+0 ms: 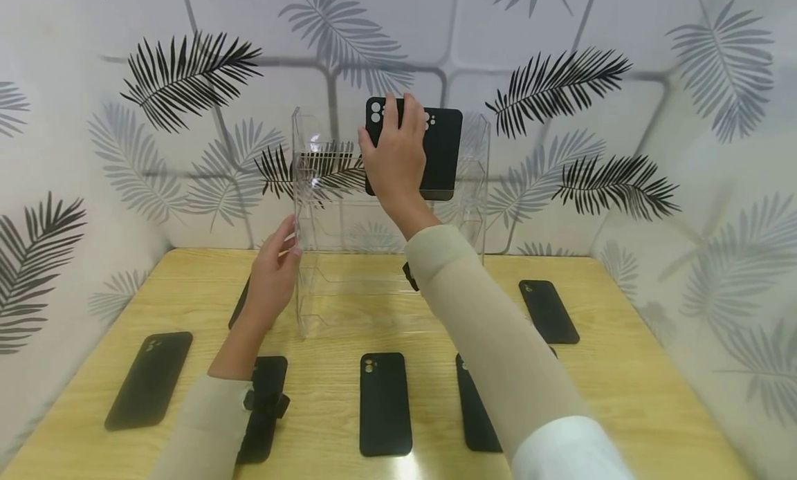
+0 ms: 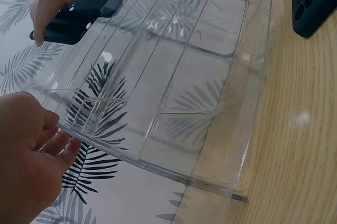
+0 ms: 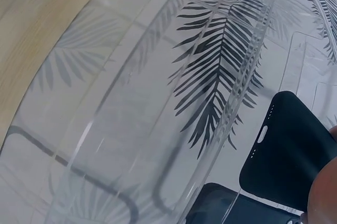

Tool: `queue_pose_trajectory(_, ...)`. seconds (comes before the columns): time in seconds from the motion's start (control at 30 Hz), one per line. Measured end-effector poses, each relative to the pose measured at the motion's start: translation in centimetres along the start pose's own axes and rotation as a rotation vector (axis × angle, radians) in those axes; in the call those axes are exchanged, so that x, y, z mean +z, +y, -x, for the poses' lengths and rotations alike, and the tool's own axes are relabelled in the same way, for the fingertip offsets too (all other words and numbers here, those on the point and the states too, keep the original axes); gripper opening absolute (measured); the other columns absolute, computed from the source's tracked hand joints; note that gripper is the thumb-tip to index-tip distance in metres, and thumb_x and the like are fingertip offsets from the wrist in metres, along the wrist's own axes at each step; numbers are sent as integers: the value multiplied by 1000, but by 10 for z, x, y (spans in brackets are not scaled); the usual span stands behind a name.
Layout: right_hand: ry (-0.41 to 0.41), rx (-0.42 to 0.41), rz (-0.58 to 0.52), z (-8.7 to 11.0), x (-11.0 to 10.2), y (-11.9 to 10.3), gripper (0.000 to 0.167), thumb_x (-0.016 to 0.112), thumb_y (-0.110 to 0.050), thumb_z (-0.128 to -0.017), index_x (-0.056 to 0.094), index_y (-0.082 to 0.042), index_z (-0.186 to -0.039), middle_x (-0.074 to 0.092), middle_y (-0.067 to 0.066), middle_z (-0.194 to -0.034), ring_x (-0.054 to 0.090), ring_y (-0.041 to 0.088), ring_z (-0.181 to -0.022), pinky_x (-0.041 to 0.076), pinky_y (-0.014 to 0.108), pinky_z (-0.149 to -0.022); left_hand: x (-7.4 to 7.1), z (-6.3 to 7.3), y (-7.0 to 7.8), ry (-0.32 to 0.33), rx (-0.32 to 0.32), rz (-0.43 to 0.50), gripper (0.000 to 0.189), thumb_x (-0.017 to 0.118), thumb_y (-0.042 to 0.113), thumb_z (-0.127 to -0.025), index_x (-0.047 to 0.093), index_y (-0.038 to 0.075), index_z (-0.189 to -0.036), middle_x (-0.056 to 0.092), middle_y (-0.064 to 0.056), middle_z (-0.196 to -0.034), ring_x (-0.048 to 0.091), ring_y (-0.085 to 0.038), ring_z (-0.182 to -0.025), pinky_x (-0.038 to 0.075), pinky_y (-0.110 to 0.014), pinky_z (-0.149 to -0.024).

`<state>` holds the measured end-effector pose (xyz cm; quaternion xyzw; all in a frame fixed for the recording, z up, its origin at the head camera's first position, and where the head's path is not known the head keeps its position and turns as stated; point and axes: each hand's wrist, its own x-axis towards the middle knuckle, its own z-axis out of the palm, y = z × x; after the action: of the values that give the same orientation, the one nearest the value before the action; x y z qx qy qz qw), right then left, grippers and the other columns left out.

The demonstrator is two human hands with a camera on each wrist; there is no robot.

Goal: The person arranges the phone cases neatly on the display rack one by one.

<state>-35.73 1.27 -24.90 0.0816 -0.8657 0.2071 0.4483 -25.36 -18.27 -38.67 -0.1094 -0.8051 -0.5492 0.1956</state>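
One clear rack (image 1: 361,250) stands at centre frame; the left hand (image 1: 272,276) grips its left side edge. At upper centre, the right hand (image 1: 395,158) holds one black phone case (image 1: 373,128), next to a second case (image 1: 443,151) in the rack's top tier. At least six more cases (image 1: 385,405) lie spaced apart across the counter (image 1: 336,411), the lower-left one nearest its left edge.

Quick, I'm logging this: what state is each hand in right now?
Left hand: gripping the side edge of the clear rack.
Right hand: holding a black phone case.
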Motion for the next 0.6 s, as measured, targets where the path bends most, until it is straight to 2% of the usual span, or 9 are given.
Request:
queue_pose_trajectory(0.2, -9, 20, -37, -3, -1, 1, 68, 62, -43, -99, 39, -9, -154, 34, 14, -156, 31, 28, -148, 57, 36, -93, 0, 0, -1, -14, 2, 19, 58, 46, 6, -106, 30, 18, -160, 40, -14, -158, 45, -36, -139, 40, -52, -115)
queue_pose_trajectory(0.37, -14, 21, -71, -10, -2, -1, 69, 59, -45, -100, 37, -10, -155, 31, 13, -158, 27, 26, -149, 58, 37, -87, -1, 1, -1, -22, -6, 24, 58, 47, 8, -106, 29, 18, -161, 39, -13, -158, 44, -35, -140, 40, -51, -116)
queue_pose_trajectory(0.5, -20, 11, -42, -8, 0, -4, 69, 59, -45, -101, 36, -9, -155, 30, 14, -159, 27, 27, -150, 58, 36, -87, -1, 2, -3, -22, -6, 17, 57, 46, 11, -107, 29, 19, -161, 39, -12, -158, 44, -34, -140, 39, -51, -116)
queue_pose_trajectory(0.6, 12, 2, -9, -7, 2, -6, 69, 58, -45, -101, 37, -9, -155, 32, 15, -158, 28, 28, -149, 58, 35, -86, -1, 1, -2, -20, -2, 13, 57, 46, 11, -107, 29, 17, -161, 39, -13, -158, 44, -34, -140, 39, -51, -117)
